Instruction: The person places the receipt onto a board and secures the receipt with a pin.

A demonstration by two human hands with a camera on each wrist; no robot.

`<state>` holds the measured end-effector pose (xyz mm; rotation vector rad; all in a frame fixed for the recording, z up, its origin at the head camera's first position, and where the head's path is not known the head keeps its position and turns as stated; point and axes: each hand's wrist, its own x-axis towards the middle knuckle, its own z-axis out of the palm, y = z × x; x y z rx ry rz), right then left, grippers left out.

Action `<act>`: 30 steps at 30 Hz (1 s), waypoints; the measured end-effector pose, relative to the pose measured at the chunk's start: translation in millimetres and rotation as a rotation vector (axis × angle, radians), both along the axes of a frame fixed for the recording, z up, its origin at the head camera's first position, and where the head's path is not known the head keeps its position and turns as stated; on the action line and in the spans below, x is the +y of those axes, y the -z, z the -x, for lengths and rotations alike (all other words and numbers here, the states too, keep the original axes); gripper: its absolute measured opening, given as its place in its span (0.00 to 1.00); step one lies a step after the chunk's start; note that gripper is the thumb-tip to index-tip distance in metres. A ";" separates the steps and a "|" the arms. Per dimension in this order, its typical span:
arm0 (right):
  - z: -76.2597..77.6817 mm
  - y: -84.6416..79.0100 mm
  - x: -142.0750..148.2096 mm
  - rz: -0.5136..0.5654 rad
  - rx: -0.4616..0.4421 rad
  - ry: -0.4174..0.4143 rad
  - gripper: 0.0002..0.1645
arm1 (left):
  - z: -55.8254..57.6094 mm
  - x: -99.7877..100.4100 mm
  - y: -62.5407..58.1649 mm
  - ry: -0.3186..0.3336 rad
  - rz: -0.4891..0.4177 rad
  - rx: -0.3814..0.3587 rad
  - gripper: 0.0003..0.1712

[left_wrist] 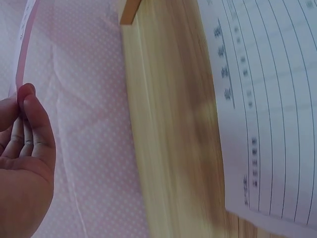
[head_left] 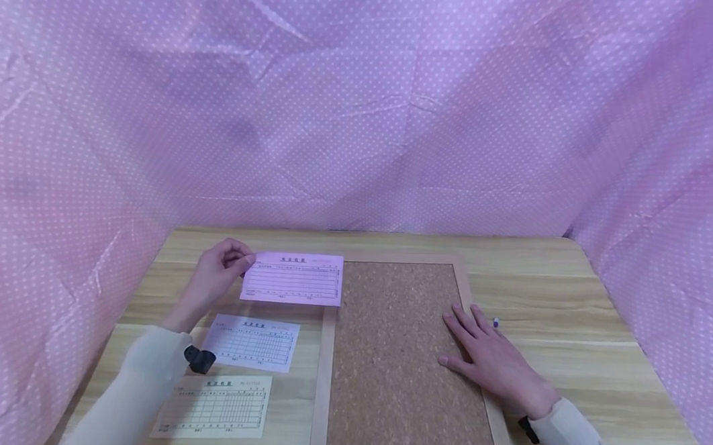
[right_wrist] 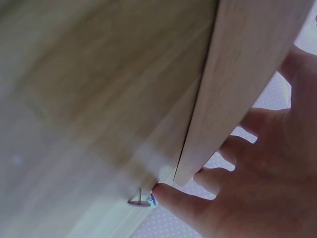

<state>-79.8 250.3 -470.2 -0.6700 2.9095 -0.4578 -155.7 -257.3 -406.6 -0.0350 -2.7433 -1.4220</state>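
My left hand (head_left: 217, 272) pinches the left edge of a pink receipt slip (head_left: 293, 278) between thumb and fingers. The slip is raised above the table, its right end over the cork board's frame. In the left wrist view the fingertips (left_wrist: 30, 94) meet on the paper's edge. With fingers spread, my right hand (head_left: 489, 354) rests on the right side of the cork board (head_left: 406, 359), across its wooden frame (right_wrist: 233, 84). Beside that hand lies a small thumbtack (head_left: 496, 322). In the right wrist view the thumbtack (right_wrist: 140, 202) shows its pin upward, close to a fingertip.
Left of the board, a white receipt slip (head_left: 253, 341) and a pale yellow receipt slip (head_left: 216, 407) lie on the wooden table (head_left: 602, 376). A pink dotted cloth (head_left: 362, 115) hangs behind and at both sides of the table.
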 end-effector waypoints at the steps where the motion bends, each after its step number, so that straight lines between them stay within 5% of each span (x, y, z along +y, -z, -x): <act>1: 0.0 -0.1 -0.1 0.002 -0.001 0.000 0.50 | -0.8 2.2 -0.3 -0.002 -0.004 0.001 0.09; 30: -0.2 -4.3 -1.6 0.035 0.003 0.013 0.49 | -12.4 67.0 4.5 0.003 -0.212 0.033 0.08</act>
